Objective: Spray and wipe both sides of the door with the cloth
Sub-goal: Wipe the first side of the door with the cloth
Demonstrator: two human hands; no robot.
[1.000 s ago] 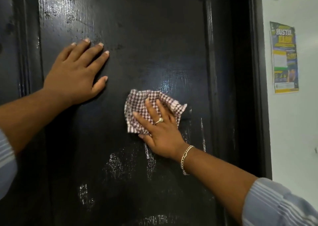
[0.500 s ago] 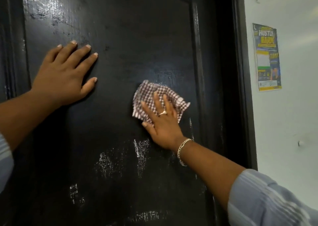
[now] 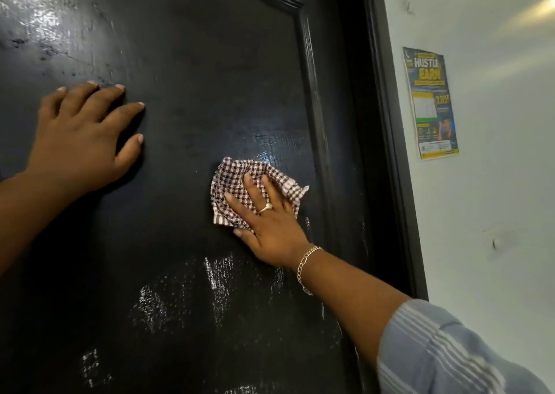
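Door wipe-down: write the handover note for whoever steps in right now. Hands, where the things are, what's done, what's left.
Left hand: flat on the black door, fingers spread, holding nothing, seemingly bracing.
Right hand: straight fingers press the checkered cloth onto the door panel, near its right moulding.
Spray bottle: not in view.
Done: this side has been sprayed; wet streaks glisten below the cloth.
Left: wipe the streaks lower down, probably next, finish this face, then do the other side, which these pictures do not show.
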